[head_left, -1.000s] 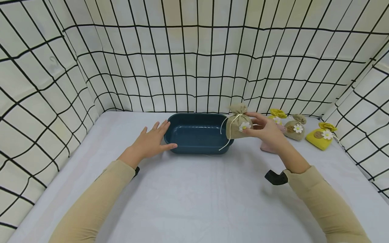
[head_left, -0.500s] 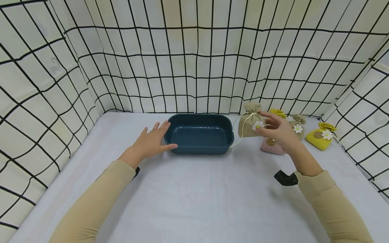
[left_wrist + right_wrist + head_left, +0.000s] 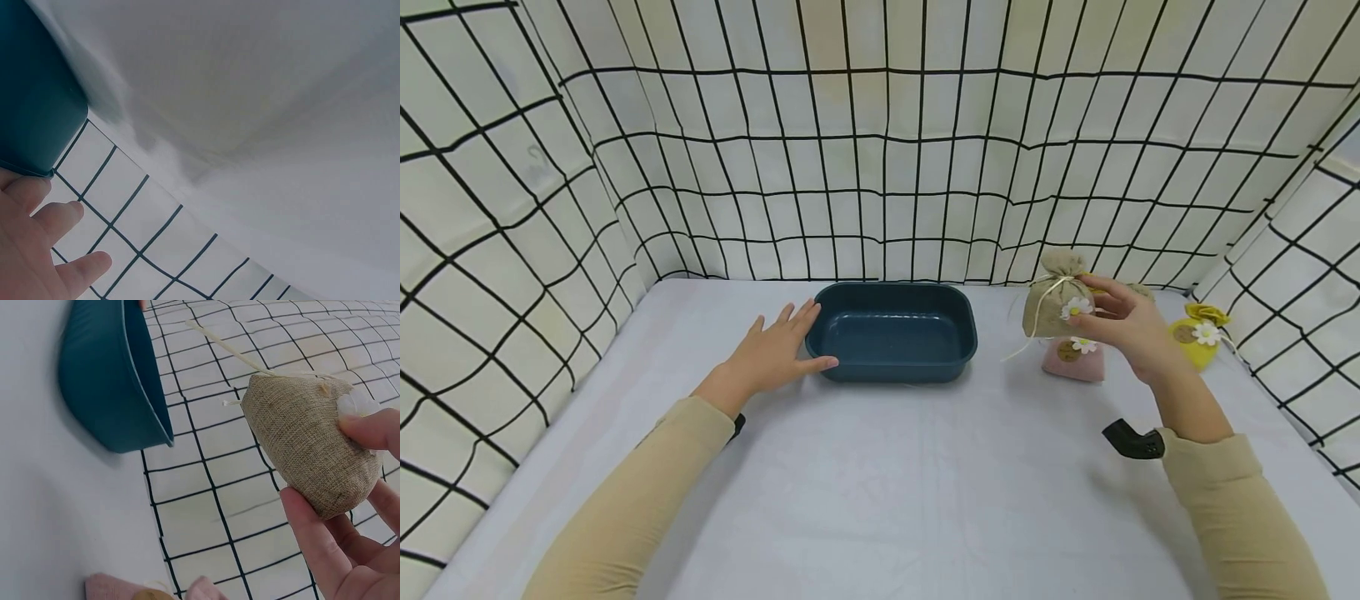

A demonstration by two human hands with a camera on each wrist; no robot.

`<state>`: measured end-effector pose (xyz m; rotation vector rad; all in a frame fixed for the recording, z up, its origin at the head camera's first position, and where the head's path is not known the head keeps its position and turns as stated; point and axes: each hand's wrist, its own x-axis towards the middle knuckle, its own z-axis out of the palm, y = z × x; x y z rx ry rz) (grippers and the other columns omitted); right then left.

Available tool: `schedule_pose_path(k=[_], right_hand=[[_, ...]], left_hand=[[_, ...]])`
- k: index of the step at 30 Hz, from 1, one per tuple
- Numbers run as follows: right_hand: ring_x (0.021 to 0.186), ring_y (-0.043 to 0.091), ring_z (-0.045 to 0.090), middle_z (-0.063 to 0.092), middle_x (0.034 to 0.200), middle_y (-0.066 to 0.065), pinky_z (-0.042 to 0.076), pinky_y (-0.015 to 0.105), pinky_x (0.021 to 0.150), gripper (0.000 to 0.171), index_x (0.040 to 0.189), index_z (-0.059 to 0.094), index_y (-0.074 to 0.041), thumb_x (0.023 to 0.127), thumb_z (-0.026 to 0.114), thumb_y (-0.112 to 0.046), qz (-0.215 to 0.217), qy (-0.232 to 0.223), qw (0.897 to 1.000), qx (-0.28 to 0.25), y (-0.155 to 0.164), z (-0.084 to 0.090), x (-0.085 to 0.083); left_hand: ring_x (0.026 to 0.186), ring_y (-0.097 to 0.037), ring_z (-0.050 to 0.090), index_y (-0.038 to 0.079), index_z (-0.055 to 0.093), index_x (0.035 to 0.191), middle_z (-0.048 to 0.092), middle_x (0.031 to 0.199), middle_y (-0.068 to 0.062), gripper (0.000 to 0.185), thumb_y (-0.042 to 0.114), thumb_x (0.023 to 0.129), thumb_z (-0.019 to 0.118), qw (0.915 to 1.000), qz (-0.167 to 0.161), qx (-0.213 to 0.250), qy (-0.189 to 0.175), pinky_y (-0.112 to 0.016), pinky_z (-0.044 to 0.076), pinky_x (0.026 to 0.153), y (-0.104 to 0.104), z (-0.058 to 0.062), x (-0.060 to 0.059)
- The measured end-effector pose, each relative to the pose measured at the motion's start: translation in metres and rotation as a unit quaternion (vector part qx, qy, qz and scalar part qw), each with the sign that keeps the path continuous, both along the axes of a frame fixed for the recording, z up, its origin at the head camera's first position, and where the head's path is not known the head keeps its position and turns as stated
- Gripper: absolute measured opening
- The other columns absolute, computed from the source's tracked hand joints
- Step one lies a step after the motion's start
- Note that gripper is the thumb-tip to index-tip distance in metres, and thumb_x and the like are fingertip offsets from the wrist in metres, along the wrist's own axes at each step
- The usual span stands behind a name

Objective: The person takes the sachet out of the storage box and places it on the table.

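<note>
One burlap pouch (image 3: 1054, 293) sits in the grip of the right hand (image 3: 1123, 327), thumb and fingers (image 3: 369, 430) curled round its lower body, tied neck upright, white daisy facing the camera and its string hanging loose to the left. It hangs in the air above the white surface (image 3: 880, 483), just over a pink pouch (image 3: 1075, 358) lying there, and well right of the dark blue tray (image 3: 891, 332). Behind the hand a yellow pouch (image 3: 1197, 335) lies near the checked backdrop (image 3: 880, 142). At the tray's left end the left hand (image 3: 773, 354) lies flat, fingers straight, touching the tray's wall and holding nothing.
</note>
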<state>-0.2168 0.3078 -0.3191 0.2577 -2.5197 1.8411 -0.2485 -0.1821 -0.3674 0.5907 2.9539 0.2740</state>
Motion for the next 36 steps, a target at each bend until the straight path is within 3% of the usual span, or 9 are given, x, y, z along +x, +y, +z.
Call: schedule_pose_path(k=[9, 15, 21, 28, 36], right_hand=[[0.11, 0.004, 0.055, 0.046, 0.137, 0.001, 0.053, 0.015, 0.082, 0.056, 0.147, 0.051, -0.029, 0.098, 0.069, -0.009, -0.02, -0.02, 0.999, -0.02, 0.024, -0.002, 0.005], [0.101, 0.003, 0.061, 0.052, 0.123, -0.006, 0.056, 0.017, 0.078, 0.052, 0.136, 0.057, -0.029, 0.096, 0.069, 0.001, -0.02, -0.012, 0.996, -0.083, 0.041, -0.008, 0.007], [0.1, 0.001, 0.06, 0.047, 0.128, -0.002, 0.056, 0.016, 0.077, 0.053, 0.138, 0.057, -0.03, 0.096, 0.07, 0.0, -0.036, -0.025, 0.996, -0.082, 0.059, -0.013, 0.008], [0.096, 0.001, 0.066, 0.06, 0.115, -0.011, 0.057, 0.019, 0.076, 0.054, 0.134, 0.059, -0.028, 0.094, 0.067, 0.007, -0.021, -0.024, 0.992, -0.124, 0.077, -0.016, 0.012], [0.093, 0.002, 0.066, 0.064, 0.109, -0.015, 0.057, 0.019, 0.074, 0.052, 0.13, 0.06, -0.033, 0.096, 0.064, 0.007, -0.02, -0.043, 0.992, -0.114, 0.097, -0.018, 0.018]], left_hand=[[0.156, -0.038, 0.009, 0.007, 0.011, 0.166, 0.009, 0.171, -0.012, 0.105, 0.073, 0.094, 0.053, 1.0, 0.0, 0.0, 0.001, -0.07, 0.008, 0.118, 0.001, 0.0, 0.0], [0.155, -0.039, 0.008, 0.006, 0.011, 0.165, 0.009, 0.171, -0.013, 0.107, 0.075, 0.094, 0.052, 1.0, 0.002, 0.004, 0.0, -0.07, 0.007, 0.117, 0.001, -0.001, 0.0], [0.156, -0.039, 0.008, 0.006, 0.011, 0.165, 0.009, 0.171, -0.013, 0.106, 0.072, 0.094, 0.054, 1.0, 0.0, 0.004, 0.001, -0.071, 0.007, 0.117, 0.0, -0.001, 0.0], [0.156, -0.039, 0.008, 0.006, 0.011, 0.166, 0.009, 0.171, -0.013, 0.106, 0.073, 0.094, 0.053, 1.0, -0.001, 0.005, 0.004, -0.07, 0.007, 0.117, -0.001, -0.001, -0.001], [0.156, -0.039, 0.008, 0.006, 0.011, 0.165, 0.009, 0.171, -0.013, 0.106, 0.072, 0.094, 0.054, 1.0, 0.0, 0.001, 0.003, -0.071, 0.008, 0.117, 0.0, -0.002, -0.001]])
